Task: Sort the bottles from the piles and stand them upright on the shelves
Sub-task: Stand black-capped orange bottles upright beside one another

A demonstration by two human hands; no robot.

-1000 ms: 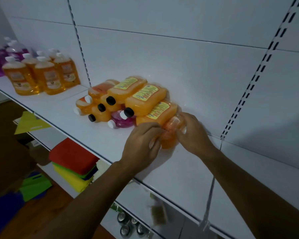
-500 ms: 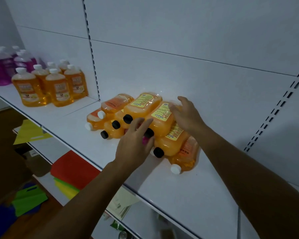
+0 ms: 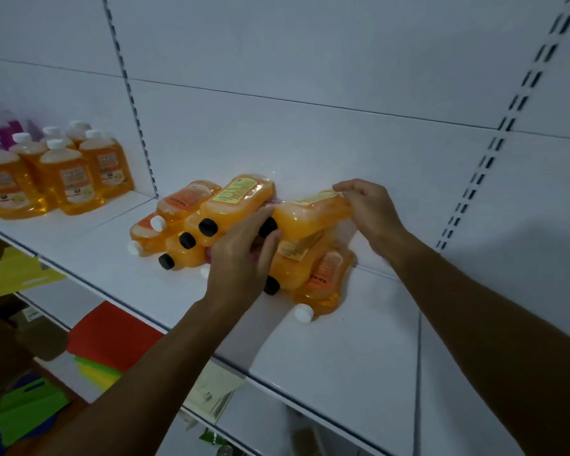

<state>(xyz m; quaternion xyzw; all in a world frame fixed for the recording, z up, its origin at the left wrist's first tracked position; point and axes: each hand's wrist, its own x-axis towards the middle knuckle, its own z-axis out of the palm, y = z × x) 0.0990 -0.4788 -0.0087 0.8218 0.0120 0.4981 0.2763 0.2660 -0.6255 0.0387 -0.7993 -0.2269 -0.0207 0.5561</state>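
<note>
Shelf: a white shelf point(image 3: 343, 366) with a white back wall carries all the bottles; slotted uprights run up the wall.
Pile: orange bottles lie on their sides in a heap point(image 3: 231, 232) at the middle of the shelf, most with black caps, some with white caps; a bit of pink shows between them.
Lifted bottle: one orange bottle with a black cap and a yellow label point(image 3: 310, 212) lies across the top of the pile, cap toward the left, base toward the right.
Right hand: the right hand point(image 3: 369, 209) grips the base end of this bottle, fingers curled over its top edge.
Left hand: the left hand point(image 3: 244, 258) is at the cap end of the same bottle, fingers bent against the neck and the black cap; I cannot tell if they close around it fully.
Lower bottles: under the lifted bottle lies another black-capped bottle point(image 3: 290, 271), and just beside it, nearest the shelf edge, a white-capped bottle point(image 3: 326, 284) flat on the shelf.
Standing bottles: at the far left a group of orange bottles with white caps point(image 3: 69, 176) stands upright, well apart from the pile; behind them purple bottles point(image 3: 0, 126) are partly seen.
Below: on the lower shelves lie red point(image 3: 112, 337), yellow and green flat items.
</note>
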